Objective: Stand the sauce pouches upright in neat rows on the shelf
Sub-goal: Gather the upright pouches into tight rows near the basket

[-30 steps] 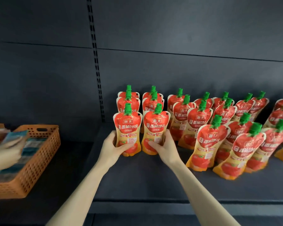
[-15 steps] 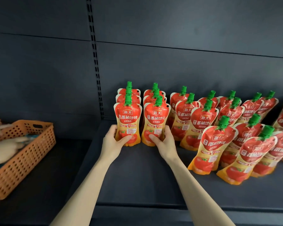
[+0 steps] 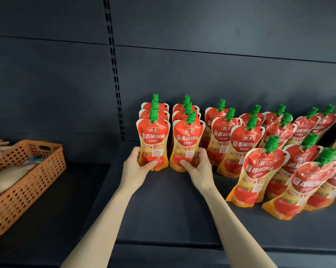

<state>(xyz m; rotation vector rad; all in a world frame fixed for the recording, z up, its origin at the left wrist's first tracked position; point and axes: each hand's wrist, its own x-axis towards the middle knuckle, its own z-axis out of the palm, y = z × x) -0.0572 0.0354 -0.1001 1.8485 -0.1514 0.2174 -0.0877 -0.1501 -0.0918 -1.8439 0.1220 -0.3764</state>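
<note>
The left hand [image 3: 136, 167] grips the foot of the left front pouch [image 3: 153, 140], thumb curled across its printed face and fingers wrapped round its left edge. The right hand [image 3: 199, 167] mirrors it on the right front pouch [image 3: 187, 144], thumb laid over the tomato picture and fingers curled round the right edge. Both pouches stand upright on the dark shelf [image 3: 173, 209], just beside each other with a narrow gap between, green caps pointing up. Each heads a column of three, the two behind it packed close so that little more than their caps and red shoulders show.

To the right of the right hand, more tomato sauce pouches [image 3: 240, 147] fill the shelf in looser ranks. Those towards the back panel [image 3: 221, 74] stand nearly straight, while the nearer ones [image 3: 258, 171] lean and overlap, the closest [image 3: 302, 188] tilted well to the right. They lie near the right forearm but apart from it.

A slotted upright [image 3: 113, 64] runs down the back panel left of the columns. Beyond it, on the neighbouring shelf, sits an orange perforated basket [image 3: 27, 180] holding pale packets too blurred to make out, well apart from the left hand.
</note>
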